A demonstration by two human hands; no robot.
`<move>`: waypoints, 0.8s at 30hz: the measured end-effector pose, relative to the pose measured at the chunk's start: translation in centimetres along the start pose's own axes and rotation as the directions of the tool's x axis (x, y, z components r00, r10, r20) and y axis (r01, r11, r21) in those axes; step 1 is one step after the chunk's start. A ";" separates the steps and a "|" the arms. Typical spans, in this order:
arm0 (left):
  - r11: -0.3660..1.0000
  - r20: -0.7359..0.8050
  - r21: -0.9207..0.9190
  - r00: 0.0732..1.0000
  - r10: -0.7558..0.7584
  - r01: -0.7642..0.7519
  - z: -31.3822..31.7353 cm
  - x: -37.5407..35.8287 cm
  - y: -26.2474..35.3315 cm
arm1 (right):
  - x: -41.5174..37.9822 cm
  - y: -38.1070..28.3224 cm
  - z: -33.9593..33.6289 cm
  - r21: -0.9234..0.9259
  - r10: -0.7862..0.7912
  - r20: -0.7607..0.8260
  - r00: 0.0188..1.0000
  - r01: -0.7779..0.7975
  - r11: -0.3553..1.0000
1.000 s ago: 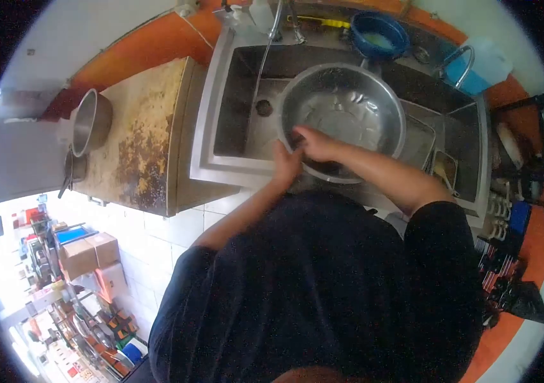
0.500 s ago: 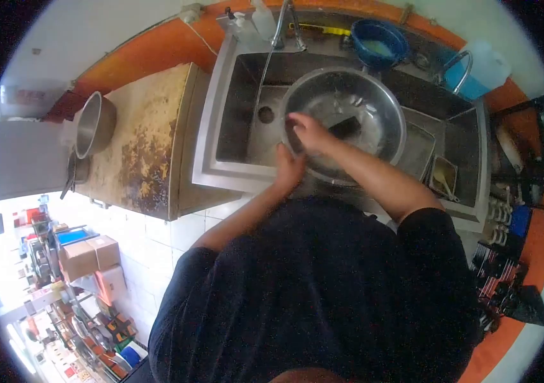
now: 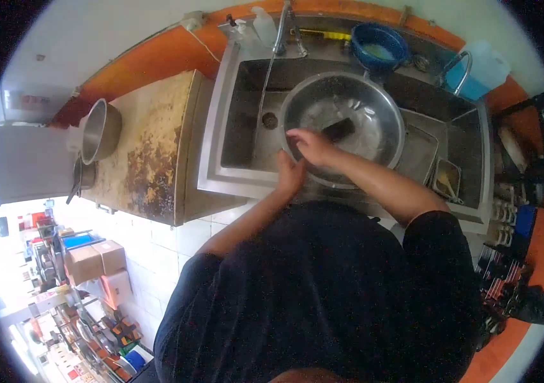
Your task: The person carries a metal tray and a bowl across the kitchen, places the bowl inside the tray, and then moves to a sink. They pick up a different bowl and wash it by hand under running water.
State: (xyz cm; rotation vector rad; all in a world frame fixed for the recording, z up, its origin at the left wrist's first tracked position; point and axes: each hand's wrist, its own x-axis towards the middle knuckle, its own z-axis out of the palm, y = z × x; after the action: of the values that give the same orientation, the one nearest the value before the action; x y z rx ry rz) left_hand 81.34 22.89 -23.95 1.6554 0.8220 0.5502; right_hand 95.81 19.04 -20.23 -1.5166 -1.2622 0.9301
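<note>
The steel bowl (image 3: 374, 121) in the sink (image 3: 240, 127) was gripped at its near rim by the left hand (image 3: 290, 173); the right hand (image 3: 310, 143), fingers spread, was laid inside beside a dark sponge (image 3: 338, 129).

Working kitchen, steel double sink (image 3: 221, 127) with tap (image 3: 283, 25), metal pots (image 3: 99, 131), stained worktop (image 3: 151, 140), tiled wall

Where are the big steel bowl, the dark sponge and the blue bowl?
steel bowl (image 3: 374, 96): head view, far inner wall.
sponge (image 3: 338, 129): head view, its top face.
blue bowl (image 3: 364, 33): head view, left rim.
</note>
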 end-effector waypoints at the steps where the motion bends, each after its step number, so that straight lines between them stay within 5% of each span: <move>1: 0.998 0.010 0.059 1.000 -0.006 0.006 -0.1 -0.1 0.4 | 0.1 0.2 0.0 -0.001 0.002 -0.002 1.000 -0.002 1.000; 4: 0.989 0.060 0.146 0.998 -0.003 -0.006 -0.2 -0.1 1.6 | 1.2 -0.4 -1.6 -0.203 -0.073 -0.164 0.984 0.039 0.978; 5: 0.984 0.101 0.179 0.995 0.000 -0.018 -0.4 -0.1 1.9 | 1.1 -2.7 -3.8 -0.359 0.131 -0.045 0.990 -0.138 0.923; 6: 0.983 0.098 0.182 0.995 -0.001 -0.017 -0.5 -0.4 2.4 | 0.9 -3.8 -5.5 -0.520 0.344 0.039 0.938 -0.276 0.809; 7: 0.963 0.083 0.267 0.996 0.027 -0.049 -0.5 -0.7 3.2 | 0.2 -1.5 -6.2 -0.766 0.354 0.025 0.935 -0.210 0.608; 9: 0.933 0.076 0.352 0.996 0.052 -0.076 -0.5 -1.0 3.5 | -1.3 5.6 -7.7 -0.929 0.363 0.008 0.932 -0.127 0.347; 11: 0.926 0.108 0.349 0.988 0.113 -0.144 -0.3 -1.0 3.4 | -1.8 10.5 -8.8 -0.882 0.523 0.009 0.852 -0.240 0.405; 15: 0.909 0.116 0.416 0.993 -0.023 -0.028 0.7 -1.6 3.2 | -3.9 -0.9 -4.8 -0.761 0.636 0.093 0.766 -0.357 0.541; 16: 0.907 0.122 0.420 0.992 -0.029 -0.025 0.9 -1.7 3.1 | -3.8 -2.1 -4.0 -0.599 0.504 0.160 0.849 -0.323 0.733; 18: 0.904 0.132 0.427 0.991 -0.033 -0.027 1.0 -1.6 3.2 | -2.8 -2.3 -3.3 -0.401 0.350 0.184 0.918 -0.255 0.880; 20: 0.922 0.195 0.372 0.980 0.036 -0.107 0.7 -1.4 3.4 | -0.9 -0.7 -3.0 -0.090 0.511 -0.228 0.829 -0.541 0.836; 24: 0.886 0.212 0.455 0.977 -0.009 -0.091 0.6 -0.9 5.2 | -0.1 0.5 -3.5 -0.021 0.409 -0.357 0.840 -0.444 0.896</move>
State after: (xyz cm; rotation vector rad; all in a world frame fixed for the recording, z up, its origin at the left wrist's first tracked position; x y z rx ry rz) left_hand 82.36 21.26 -19.02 2.1330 0.8021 0.2041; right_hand 99.23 18.30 -19.72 -1.9953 -0.7357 0.8311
